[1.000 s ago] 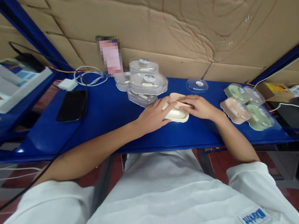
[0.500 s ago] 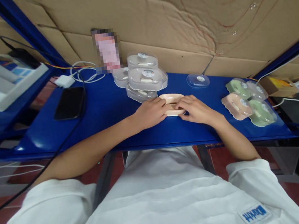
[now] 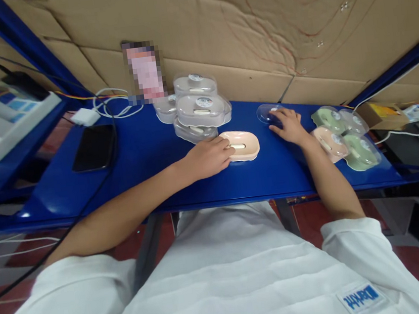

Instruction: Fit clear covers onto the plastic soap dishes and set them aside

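A peach oval soap dish [image 3: 251,150] lies uncovered on the blue table, a pale bar-shaped piece across its middle. My left hand [image 3: 209,157] is closed on its left end, fingers over the rim. Farther back and to the right, a clear lid [image 3: 264,113] with a round sticker lies on the table. My right hand [image 3: 290,125] reaches over that lid's right end, thumb apart from the stretched fingers. Whether the fingertips touch the lid is hard to tell.
Grey soap dishes with clear lids [image 3: 201,109] are stacked behind my left hand. Green, peach and grey lidded dishes [image 3: 359,151] sit at the right. A black phone [image 3: 94,147] and a white charger [image 3: 85,116] lie left. Cardboard [image 3: 194,31] lines the back.
My right hand has left the soap dish and moved right and back to the clear lid. The dish's inside now shows. My left hand remains at the dish's left end.
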{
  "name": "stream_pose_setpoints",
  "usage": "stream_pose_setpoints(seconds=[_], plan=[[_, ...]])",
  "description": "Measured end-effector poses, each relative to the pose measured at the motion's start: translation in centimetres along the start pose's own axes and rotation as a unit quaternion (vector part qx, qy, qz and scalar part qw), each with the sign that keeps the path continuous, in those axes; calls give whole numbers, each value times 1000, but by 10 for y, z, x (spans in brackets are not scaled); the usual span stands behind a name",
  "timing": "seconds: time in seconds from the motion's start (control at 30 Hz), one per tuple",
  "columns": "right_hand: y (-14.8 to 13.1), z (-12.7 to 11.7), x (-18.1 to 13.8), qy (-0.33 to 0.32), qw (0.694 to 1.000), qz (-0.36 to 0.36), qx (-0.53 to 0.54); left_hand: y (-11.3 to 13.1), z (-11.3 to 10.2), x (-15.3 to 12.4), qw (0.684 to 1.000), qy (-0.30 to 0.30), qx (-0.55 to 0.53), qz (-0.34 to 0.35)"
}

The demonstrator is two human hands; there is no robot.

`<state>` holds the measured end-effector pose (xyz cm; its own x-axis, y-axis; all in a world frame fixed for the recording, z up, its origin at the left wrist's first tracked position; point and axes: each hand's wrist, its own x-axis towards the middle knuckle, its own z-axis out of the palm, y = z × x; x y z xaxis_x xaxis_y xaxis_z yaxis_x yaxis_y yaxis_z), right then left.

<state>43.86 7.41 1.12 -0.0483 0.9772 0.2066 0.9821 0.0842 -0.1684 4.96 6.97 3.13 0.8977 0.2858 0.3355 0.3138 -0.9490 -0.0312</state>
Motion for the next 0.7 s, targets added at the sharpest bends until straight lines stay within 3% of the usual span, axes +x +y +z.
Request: stream_pose_setpoints(seconds=[0.23,0.37,0.47,0.53,0.7], plan=[[-1,-18,-6,-22,993,-69,89,-4,5,0,997,11,-71,-37],[-26,-29,-13,16,979,-71,192,-6,9,0,990,53,-112,-62],[-57,-31,-22,-35,956,-132,258,-6,13,1,988,79,-111,-78],[-77,-28,-28,-62,946,-193,253,-6,14,1,988,79,-104,-81],[-102,-19,-36,-41,946,-272,174,-6,10,1,993,55,-76,-77]])
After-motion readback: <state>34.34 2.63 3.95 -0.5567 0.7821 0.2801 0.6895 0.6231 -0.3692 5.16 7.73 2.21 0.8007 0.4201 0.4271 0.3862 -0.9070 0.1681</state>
